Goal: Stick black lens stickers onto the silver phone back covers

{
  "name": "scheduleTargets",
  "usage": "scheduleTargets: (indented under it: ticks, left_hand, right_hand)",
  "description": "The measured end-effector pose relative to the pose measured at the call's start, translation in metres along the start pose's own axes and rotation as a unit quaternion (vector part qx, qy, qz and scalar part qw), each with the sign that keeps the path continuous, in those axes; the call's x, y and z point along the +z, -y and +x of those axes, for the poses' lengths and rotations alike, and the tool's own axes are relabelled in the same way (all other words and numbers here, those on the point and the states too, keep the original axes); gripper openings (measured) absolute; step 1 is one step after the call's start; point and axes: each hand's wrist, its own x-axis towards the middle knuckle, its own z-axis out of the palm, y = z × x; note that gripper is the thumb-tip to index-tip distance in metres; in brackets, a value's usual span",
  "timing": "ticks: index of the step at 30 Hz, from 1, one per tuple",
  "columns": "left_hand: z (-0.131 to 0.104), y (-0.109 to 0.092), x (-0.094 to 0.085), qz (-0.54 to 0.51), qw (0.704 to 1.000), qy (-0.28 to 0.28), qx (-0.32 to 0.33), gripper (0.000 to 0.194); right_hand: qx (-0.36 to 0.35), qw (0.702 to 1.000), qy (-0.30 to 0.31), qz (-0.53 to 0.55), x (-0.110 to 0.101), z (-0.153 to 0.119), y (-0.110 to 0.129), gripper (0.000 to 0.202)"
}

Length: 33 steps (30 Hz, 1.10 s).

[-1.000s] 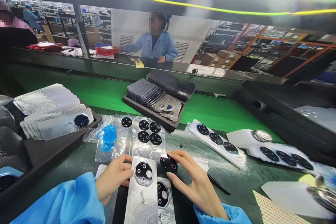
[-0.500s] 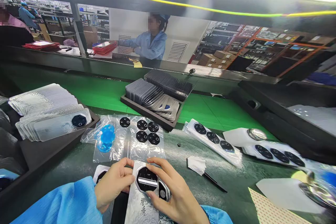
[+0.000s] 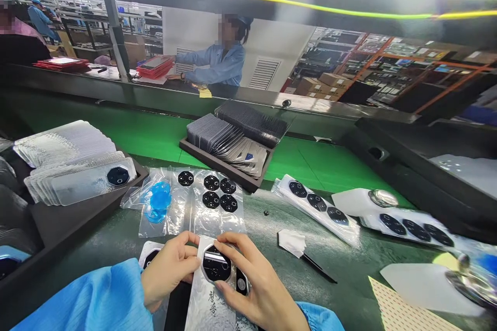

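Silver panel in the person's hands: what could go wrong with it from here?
1. The black disc could sit crooked on the silver panel if the right hand, pinching it at top and bottom, shifts.
2. Bare fingers may smudge the disc's shiny face.
3. Another panel shows just past the first one's right edge, perhaps close enough to rub.

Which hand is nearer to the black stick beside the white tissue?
Right. The right hand, at the black plate, is left of the black stick; the left hand, gripping the silver panel, is farther left.
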Motion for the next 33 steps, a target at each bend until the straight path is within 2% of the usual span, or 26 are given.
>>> scheduleTargets:
  ticks: [23, 33]
  left_hand:
    - [-0.0032, -0.0083, 0.0040, 0.012, 1.000, 0.001, -0.007, 0.027]
    - [-0.0029, -0.0051, 0.0039, 0.015, 1.000, -0.007, -0.007, 0.025]
  right_hand:
    - [-0.004, 1.000, 0.001, 0.000, -0.0022, 0.0017, 0.0010, 0.053]
    - [0.010, 1.000, 0.015, -0.001, -0.0023, 0.0016, 0.0025, 0.055]
